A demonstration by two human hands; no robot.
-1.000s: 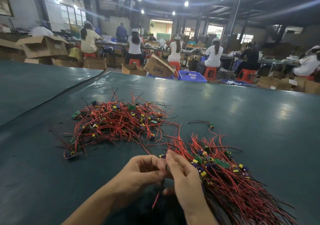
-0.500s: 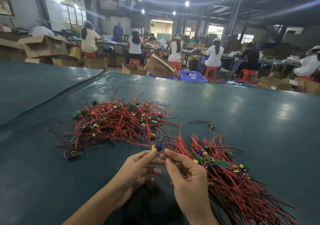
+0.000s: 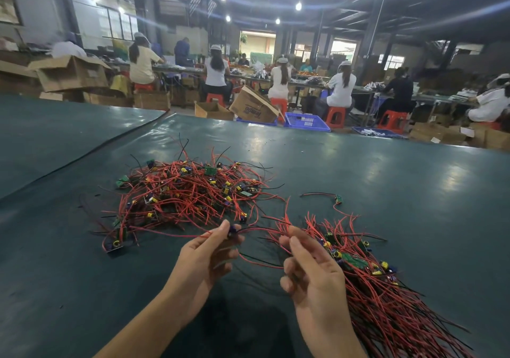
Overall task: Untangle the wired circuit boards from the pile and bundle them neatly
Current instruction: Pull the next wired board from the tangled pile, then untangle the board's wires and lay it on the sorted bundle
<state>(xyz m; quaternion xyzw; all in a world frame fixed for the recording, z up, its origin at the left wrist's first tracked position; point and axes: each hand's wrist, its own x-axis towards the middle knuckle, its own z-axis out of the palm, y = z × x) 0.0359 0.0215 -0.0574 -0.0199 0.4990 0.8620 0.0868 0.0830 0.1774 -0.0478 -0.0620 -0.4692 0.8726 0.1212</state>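
Observation:
A tangled pile of small circuit boards with red and black wires lies on the dark green table, left of centre. A straighter bundle of wired boards lies to the right, its wires fanning toward me. My left hand pinches one small wired board at its fingertips, just above the table. Its red and black wires run right to my right hand, which holds them between thumb and fingers, beside the bundle.
One loose wired board lies apart, beyond the bundle. A seam in the table cover runs diagonally at left. Past the far edge stand cardboard boxes, a blue crate, red stools and seated workers.
My hands have drawn apart: the left one carried the board leftward, the right one moved right along its wires, stretching them between the two hands.

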